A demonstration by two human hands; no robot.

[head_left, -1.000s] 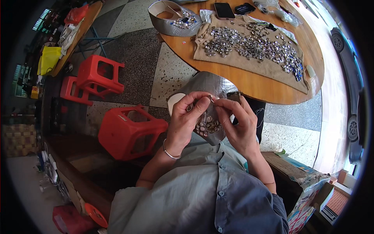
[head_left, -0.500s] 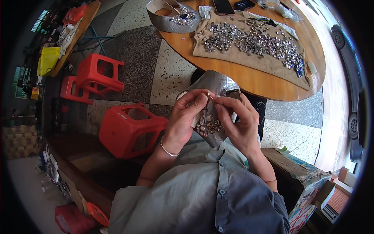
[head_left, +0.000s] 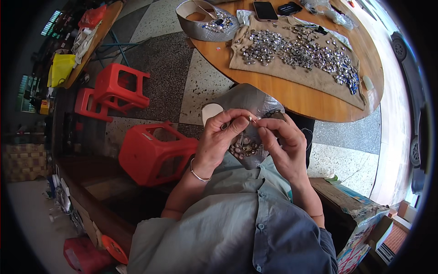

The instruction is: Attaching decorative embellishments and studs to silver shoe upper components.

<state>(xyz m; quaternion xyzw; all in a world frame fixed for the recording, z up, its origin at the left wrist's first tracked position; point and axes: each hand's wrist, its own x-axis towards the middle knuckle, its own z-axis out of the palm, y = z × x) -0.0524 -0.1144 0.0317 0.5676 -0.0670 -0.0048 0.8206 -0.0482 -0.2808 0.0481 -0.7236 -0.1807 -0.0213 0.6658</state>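
Observation:
My left hand is closed, pinching a small shiny rhinestone between thumb and forefinger. My right hand is closed too, its thumb and forefinger pressed together beside the stone. What those fingertips hold is too small to make out. A thin pale thread loops beyond the right hand. Both hands are raised over a silver-grey sheet piece on my lap, which carries a cluster of pinkish and brown gems. A cream-coloured rounded part shows past my left fingers.
Ahead, the wooden table bears a tan cloth with many loose rhinestones. A gem-trimmed silver piece and a phone lie at its far side. Red plastic stools stand left; a box is right.
The hands have drawn slightly apart from the silver-grey piece, and more of the cream-coloured part shows beside the left fingers. Both hands remain pinched together; the whole view has shifted slightly.

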